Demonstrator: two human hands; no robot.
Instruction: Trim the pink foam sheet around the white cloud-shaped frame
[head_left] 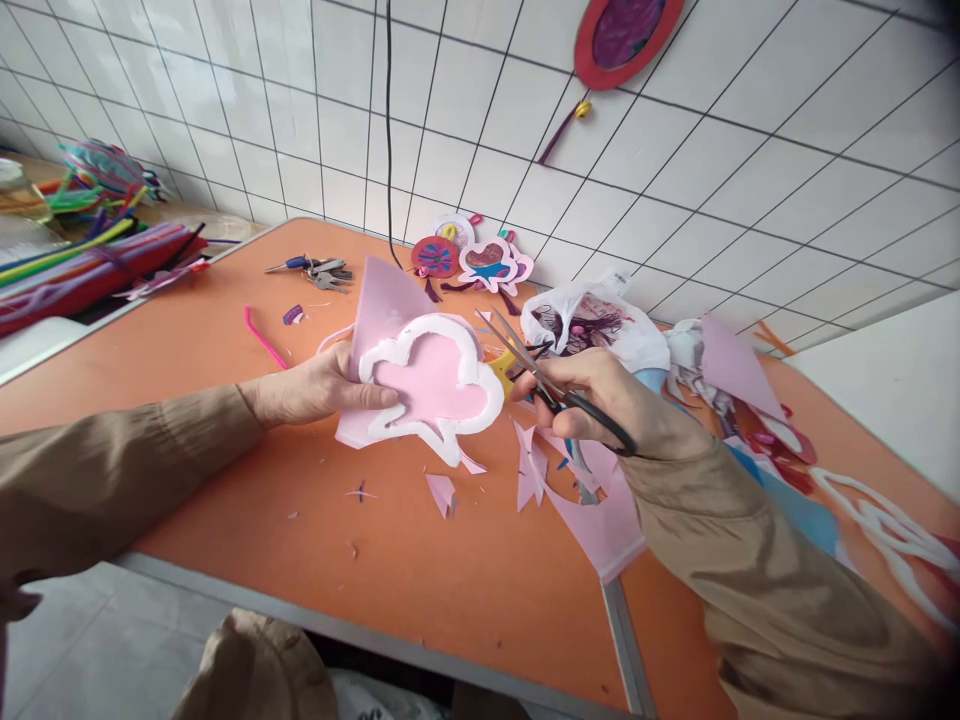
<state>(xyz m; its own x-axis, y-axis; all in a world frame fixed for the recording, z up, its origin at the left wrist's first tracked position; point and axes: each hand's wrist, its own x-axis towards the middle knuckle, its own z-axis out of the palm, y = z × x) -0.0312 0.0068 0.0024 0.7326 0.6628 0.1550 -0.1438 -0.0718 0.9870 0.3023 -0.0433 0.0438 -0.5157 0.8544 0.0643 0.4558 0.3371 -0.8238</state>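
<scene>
My left hand (315,385) pinches a pink sheet (386,300) together with a white cloud-like outline frame (487,398), thumb on top and fingers underneath. Pink shows through the frame's middle, and the sheet sticks out beyond it at the upper left and lower left. In my right hand (611,395) is a pair of scissors (517,345) with black handles. Their blades are parted and point up and left, close to the frame's right edge but apart from it. A yellow object (504,368), partly hidden, lies behind the blades.
Pink scraps (531,468) lie on the orange table (450,580). Keys (326,270), a pink pipe cleaner (264,338) and finished ornaments (487,262) rest farther back. A white bag (630,325) holds dark tassels. Colourful pipe cleaners (97,260) are piled left; white cords (885,520) lie right.
</scene>
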